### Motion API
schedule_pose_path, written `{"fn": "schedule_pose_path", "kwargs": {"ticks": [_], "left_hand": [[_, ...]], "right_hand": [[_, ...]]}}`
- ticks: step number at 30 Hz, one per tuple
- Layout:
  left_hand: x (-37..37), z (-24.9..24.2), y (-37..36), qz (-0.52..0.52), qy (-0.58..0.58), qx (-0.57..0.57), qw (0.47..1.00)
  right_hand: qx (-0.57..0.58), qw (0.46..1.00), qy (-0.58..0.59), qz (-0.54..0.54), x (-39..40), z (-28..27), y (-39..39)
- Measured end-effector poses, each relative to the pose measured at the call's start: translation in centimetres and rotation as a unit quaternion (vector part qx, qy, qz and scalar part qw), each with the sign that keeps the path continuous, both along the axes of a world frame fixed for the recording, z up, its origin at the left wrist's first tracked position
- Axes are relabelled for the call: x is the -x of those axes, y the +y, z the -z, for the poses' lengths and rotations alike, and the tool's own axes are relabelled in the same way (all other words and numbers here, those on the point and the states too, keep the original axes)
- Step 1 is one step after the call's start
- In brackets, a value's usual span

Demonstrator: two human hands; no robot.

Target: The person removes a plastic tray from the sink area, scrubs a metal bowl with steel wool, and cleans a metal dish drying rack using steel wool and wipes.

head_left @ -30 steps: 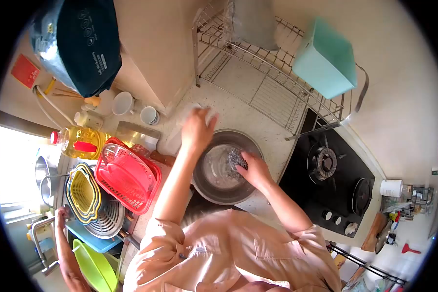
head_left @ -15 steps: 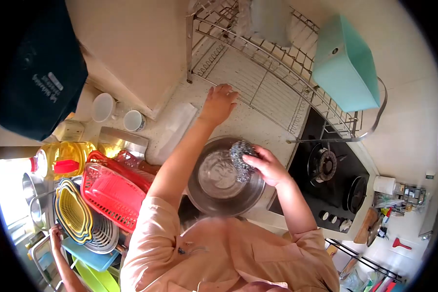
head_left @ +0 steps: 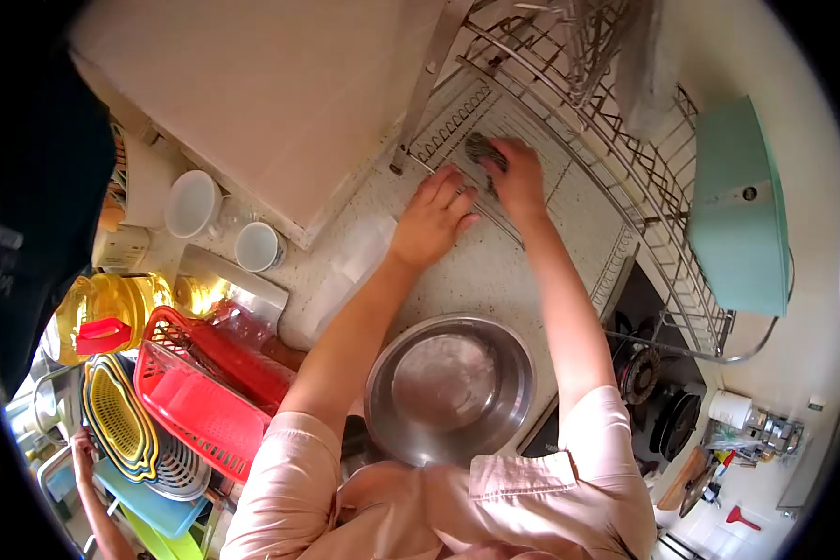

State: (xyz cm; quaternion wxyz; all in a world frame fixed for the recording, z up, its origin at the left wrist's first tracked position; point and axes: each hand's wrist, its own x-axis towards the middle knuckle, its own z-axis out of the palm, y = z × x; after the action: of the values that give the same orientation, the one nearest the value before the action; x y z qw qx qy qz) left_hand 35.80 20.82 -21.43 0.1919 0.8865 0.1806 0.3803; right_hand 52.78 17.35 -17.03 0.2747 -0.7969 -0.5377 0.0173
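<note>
Right grip [head_left: 519,181] with scouring pad [head_left: 482,150] at fingertips

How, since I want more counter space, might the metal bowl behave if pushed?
The metal bowl looks stiff, its wall smooth and shiny. Broad and low on the counter, it would probably slide rather than tip. Any water in it might slosh, though I cannot tell whether it holds some.

Pale wall [head_left: 243,84], speckled countertop [head_left: 481,280]

Glossy metal basin [head_left: 448,387].
</note>
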Motion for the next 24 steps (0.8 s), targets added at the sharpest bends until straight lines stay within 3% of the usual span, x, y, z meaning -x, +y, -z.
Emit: {"fn": "schedule_pose_path", "kwargs": {"ticks": [2, 8, 11, 16, 19, 21, 22, 24], "left_hand": [[0.2, -0.6, 0.0, -0.020, 0.018, -0.011, 1.000], [-0.4, -0.4, 0.0, -0.040, 0.005, -0.003, 0.999], [-0.2, 0.0, -0.3, -0.034, 0.007, -0.007, 0.999], [-0.4, -0.1, 0.1, -0.029, 0.008, -0.001, 1.000], [-0.3, -0.3, -0.2, -0.031, 0.019, 0.007, 0.999], [-0.3, -0.5, -0.1, -0.032, 0.023, 0.004, 0.999], [-0.3, -0.2, -0.2, -0.032, 0.023, 0.004, 0.999], [-0.3, 0.0, 0.1, -0.023, 0.019, 0.001, 1.000]], "right_hand": [[0.032, 0.999, 0.010, -0.001, 0.5, -0.2, 1.7], [0.134, 0.987, -0.062, 0.060, -2.0, 0.2, -4.3], [0.165, 0.984, 0.021, 0.057, 1.1, -1.7, 1.2], [0.056, 0.994, 0.024, 0.087, -2.6, 1.2, -4.5], [0.039, 0.994, -0.050, 0.093, -1.2, 1.9, -1.0], [0.143, 0.983, 0.011, 0.114, 0.4, -0.3, 1.0], [0.140, 0.983, 0.033, 0.118, 0.1, -0.1, 0.7], [0.051, 0.998, 0.021, 0.036, -3.1, 1.4, -4.6]]}}
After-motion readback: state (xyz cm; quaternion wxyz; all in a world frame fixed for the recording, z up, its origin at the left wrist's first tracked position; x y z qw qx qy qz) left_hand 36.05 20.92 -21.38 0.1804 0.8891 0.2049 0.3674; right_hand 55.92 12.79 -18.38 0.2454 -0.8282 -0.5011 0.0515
